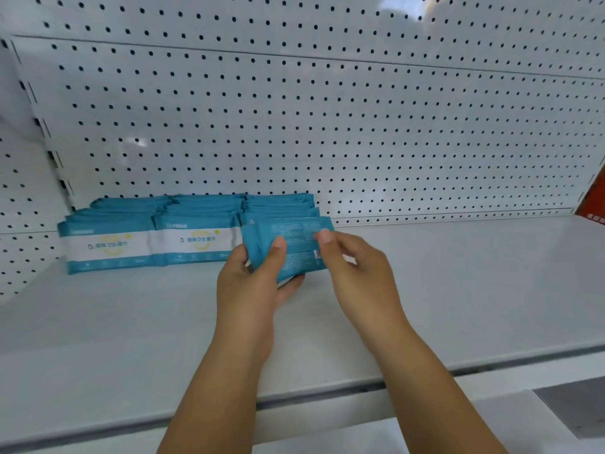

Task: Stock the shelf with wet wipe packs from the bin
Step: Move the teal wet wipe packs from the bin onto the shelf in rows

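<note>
Left hand (240,283) pinches a wipe pack (289,249), right hand (358,268) thumbs its end, grip unclear, likely aligning it with stocked rows (157,231) just beyond.

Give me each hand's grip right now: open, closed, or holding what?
Left grip: holds the wet wipe pack.
Right grip: pinches the same pack's right end.

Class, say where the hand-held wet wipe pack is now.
Head view, centre: the wet wipe pack is gripped by the left hand, right hand at its right edge, just before the rightmost row of shelved packs.
</note>
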Demonstrator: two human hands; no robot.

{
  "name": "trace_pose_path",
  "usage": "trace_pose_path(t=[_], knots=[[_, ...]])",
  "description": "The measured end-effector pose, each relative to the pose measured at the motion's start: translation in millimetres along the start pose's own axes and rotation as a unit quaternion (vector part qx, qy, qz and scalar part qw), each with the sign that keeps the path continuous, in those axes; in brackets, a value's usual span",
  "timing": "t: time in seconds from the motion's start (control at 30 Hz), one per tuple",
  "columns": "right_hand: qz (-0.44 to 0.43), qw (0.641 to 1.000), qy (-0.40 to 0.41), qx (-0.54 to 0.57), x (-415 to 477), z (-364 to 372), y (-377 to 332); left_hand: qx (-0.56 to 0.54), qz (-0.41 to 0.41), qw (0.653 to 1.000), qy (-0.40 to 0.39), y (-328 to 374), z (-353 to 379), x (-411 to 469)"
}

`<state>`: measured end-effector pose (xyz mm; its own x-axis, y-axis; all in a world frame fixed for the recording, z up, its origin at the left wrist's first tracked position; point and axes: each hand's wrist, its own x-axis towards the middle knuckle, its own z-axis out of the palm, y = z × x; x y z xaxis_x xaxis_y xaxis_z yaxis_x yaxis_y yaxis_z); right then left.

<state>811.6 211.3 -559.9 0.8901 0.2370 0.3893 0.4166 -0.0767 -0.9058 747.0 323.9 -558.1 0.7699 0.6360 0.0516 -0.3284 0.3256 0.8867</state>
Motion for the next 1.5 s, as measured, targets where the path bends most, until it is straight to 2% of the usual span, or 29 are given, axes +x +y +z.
trace_pose_path(t=[0.1,0.23,0.3,0.37,0.5,0.6,0.73,0.93,1.03,1.1,1.17,1.23,1.37,1.5], knots=[[0.038,0.996,-0.067,0.041,-6.4,2.2,-1.7,0.052,-0.023,0.996,-0.074,1.8,4.1,-3.4],[0.143,0.969,-0.061,0.19,-4.2,-8.9,-1.0,0.145,-0.011,0.983,-0.116,2.8,4.6,-5.2],[0.164,0.959,-0.061,0.221,-2.8,-13.2,1.9,0.189,0.015,0.973,-0.132,0.6,4.7,-5.9],[0.168,0.956,-0.055,0.235,-1.7,-15.4,5.1,0.2,0.041,0.973,-0.111,-3.0,6.3,-5.6],[0.195,0.922,-0.048,0.332,-0.1,-18.2,3.2,0.214,0.105,0.971,-0.003,-8.8,8.3,-2.1],[0.202,0.9,-0.074,0.378,-0.4,-18.6,2.0,0.226,0.095,0.969,0.03,-10.7,5.1,2.4],[0.199,0.904,-0.082,0.368,0.3,-16.0,3.7,0.093,0.003,0.995,-0.019,-8.7,2.9,3.0],[0.16,0.931,-0.042,0.325,2.4,-14.2,10.4,0.055,0.0,0.998,-0.009,-6.8,-1.7,6.2],[0.16,0.911,-0.019,0.379,3.4,-12.6,10.0,0.033,-0.007,0.999,-0.032,-3.6,-2.5,4.3],[0.161,0.892,-0.045,0.42,2.9,-10.6,8.0,-0.002,-0.012,0.999,-0.043,-2.9,-1.7,2.0],[0.162,0.887,-0.075,0.426,1.4,-7.7,6.7,-0.026,-0.019,0.998,-0.048,-3.5,-0.4,-0.4],[0.161,0.896,-0.076,0.408,0.9,-6.0,8.2,-0.021,-0.032,0.998,-0.049,-2.1,-0.5,-1.1],[0.145,0.916,-0.089,0.364,2.5,-11.0,11.8,0.054,-0.063,0.995,-0.054,7.7,-7.9,4.3],[0.134,0.925,-0.121,0.336,2.7,-15.9,14.5,0.093,-0.049,0.993,-0.059,9.6,-12.7,2.4]])
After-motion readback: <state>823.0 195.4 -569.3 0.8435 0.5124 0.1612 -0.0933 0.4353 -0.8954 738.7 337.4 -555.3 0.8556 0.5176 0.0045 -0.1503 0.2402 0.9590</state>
